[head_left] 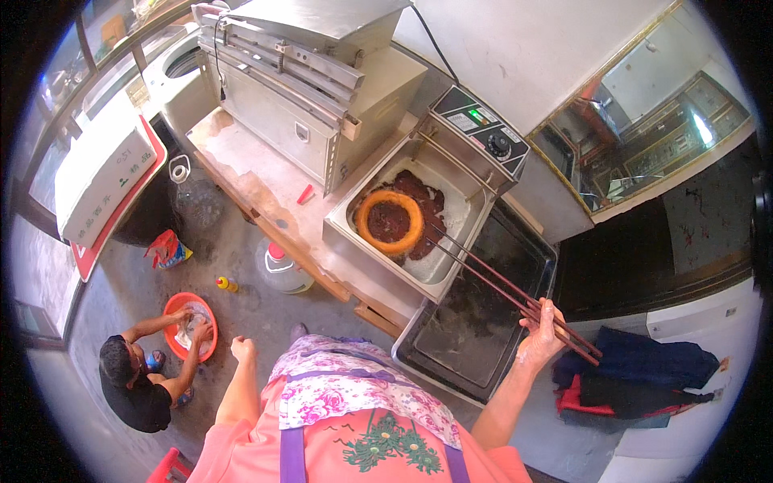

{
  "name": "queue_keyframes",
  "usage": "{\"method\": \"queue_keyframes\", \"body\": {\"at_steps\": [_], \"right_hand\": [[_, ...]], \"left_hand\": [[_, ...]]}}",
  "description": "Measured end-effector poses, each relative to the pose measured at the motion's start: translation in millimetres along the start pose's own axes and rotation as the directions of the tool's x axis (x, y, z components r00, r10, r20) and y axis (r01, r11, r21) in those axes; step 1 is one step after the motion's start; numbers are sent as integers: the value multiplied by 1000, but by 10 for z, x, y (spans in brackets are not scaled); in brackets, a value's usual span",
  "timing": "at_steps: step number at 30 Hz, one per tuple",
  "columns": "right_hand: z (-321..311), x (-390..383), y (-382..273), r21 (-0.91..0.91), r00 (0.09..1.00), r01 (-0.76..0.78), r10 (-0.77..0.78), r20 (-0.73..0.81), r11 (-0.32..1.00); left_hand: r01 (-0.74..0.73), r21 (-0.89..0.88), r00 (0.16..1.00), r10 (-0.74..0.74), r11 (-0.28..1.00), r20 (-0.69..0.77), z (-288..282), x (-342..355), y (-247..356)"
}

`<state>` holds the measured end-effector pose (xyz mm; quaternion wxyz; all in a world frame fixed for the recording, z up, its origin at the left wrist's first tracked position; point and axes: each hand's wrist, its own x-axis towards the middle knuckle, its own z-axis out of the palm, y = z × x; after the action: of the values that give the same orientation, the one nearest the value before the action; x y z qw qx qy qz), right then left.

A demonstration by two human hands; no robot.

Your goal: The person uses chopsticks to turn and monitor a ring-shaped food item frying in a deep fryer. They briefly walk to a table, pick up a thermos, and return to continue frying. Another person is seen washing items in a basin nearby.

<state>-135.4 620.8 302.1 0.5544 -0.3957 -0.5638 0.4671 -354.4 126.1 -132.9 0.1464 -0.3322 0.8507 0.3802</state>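
My right hand (541,338) grips a pair of long dark chopsticks (483,266). Their tips reach over a metal deep fryer (475,211), close to a golden fried dough ring (362,222). The ring floats toward the left of the basin, with dark reddish-brown patches inside and beside it. A control box (481,129) with a lit green display and a black dial sits at the fryer's back. Off to the left, my left hand (243,348) hangs curled closed over the floor, with nothing visible in it.
A large black tray (475,322) adjoins the fryer. A metal machine (298,121) shares the worktable (233,153). A clear jug (282,270) stands below. On the left, another person (133,378) squats with hands in an orange basin (213,322). Dark clothing (636,374) lies at right.
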Motion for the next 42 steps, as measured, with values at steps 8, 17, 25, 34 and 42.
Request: {"method": "queue_keyframes", "body": {"at_steps": [8,17,25,34,42], "right_hand": [[436,-263,-14,-47,983,96,-87,163,994],[600,-427,35,-41,925,199,-174,337,979],[573,-451,22,-140,902,289,-221,371,947],[485,-479,-16,-223,877,348,-232,421,911],[457,-558,-130,-203,908,276,-186,376,939]], "left_hand": [[96,1,995,-96,995,37,-184,-229,45],[129,-168,981,-102,977,163,-6,-36,-187],[121,-249,979,-75,961,188,116,137,-380],[117,-235,977,-69,965,201,122,109,-336],[107,-155,977,-74,982,202,63,-20,-117]]}}
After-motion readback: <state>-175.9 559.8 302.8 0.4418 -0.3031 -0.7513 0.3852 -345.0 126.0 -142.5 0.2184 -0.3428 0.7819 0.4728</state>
